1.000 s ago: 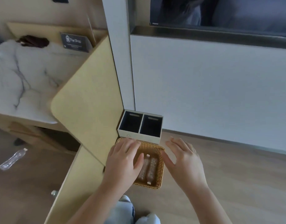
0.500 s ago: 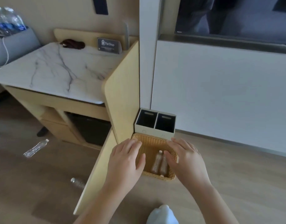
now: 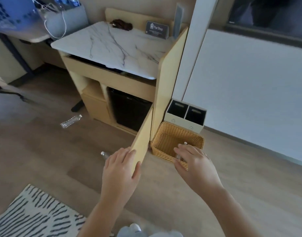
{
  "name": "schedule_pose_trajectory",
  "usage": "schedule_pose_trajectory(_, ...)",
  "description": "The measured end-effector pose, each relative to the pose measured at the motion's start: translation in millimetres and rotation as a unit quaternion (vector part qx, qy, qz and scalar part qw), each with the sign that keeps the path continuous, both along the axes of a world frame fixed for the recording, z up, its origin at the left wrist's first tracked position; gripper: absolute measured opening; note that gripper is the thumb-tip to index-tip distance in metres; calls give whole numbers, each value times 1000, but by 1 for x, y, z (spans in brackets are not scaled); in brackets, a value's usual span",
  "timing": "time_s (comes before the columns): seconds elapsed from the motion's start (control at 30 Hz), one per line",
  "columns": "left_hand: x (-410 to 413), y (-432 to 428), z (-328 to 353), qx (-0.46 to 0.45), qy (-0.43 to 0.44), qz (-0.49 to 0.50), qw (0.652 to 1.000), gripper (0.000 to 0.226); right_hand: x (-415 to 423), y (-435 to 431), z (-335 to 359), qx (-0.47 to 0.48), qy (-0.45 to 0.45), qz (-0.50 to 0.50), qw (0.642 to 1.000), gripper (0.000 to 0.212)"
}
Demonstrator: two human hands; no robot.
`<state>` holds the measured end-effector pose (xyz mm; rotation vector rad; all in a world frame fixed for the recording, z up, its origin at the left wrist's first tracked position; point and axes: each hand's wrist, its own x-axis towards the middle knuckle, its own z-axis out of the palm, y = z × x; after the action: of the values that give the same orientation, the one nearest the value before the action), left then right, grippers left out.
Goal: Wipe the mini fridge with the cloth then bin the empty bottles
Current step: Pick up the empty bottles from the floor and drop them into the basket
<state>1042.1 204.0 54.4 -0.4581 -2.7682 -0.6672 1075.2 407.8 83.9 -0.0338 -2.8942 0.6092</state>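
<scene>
A black mini fridge (image 3: 129,110) sits inside a wooden cabinet whose door (image 3: 143,142) stands open toward me. A wicker basket (image 3: 165,142) on the floor right of the door holds bottles, one white cap (image 3: 185,143) showing. My right hand (image 3: 196,161) hovers over the basket's near edge, fingers spread, holding nothing. My left hand (image 3: 120,170) rests flat against the door's front edge, holding nothing. An empty clear bottle (image 3: 70,121) lies on the floor at the left. Another bottle (image 3: 105,154) lies just beyond my left hand, partly hidden.
A white two-compartment recycling bin (image 3: 179,119) stands behind the basket against the wall. The cabinet has a marble top (image 3: 112,47) with a dark cloth-like object (image 3: 121,24) and a card sign (image 3: 157,29). A striped rug (image 3: 32,216) lies at bottom left.
The view has pulled back and swung left, showing the fridge and rug. My left hand moved from the basket to the cabinet door's edge. My right hand stays over the basket.
</scene>
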Motion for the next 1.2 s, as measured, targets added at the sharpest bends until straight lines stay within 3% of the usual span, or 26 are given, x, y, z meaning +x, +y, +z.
schedule_pose_trajectory(0.17, 57, -26, 2, 42, -21, 116, 992, 39, 18, -19, 2, 9, -20, 93, 995, 33)
schedule_pose_trajectory(0.33, 110, -50, 5, -12, -72, 152, 986, 50, 40, -41, -4, -17, -46, 154, 987, 35)
schedule_pose_trajectory(0.53, 138, -87, 1, -37, -81, 198, 976, 31, 54, -87, -16, -30, -68, 202, 976, 36)
schedule_pose_trajectory(0.73, 128, -151, -9, -12, -74, 250, 965, 33, 28, -155, -27, 4, -89, 244, 966, 38)
schedule_pose_trajectory(0.93, 97, -282, -27, 23, -78, 314, 946, 29, -28, -284, -32, 13, -77, 260, 963, 34)
schedule_pose_trajectory(1.2, 24, -432, -18, 31, -42, 306, 951, 29, -97, -438, -22, 11, -97, 268, 959, 39)
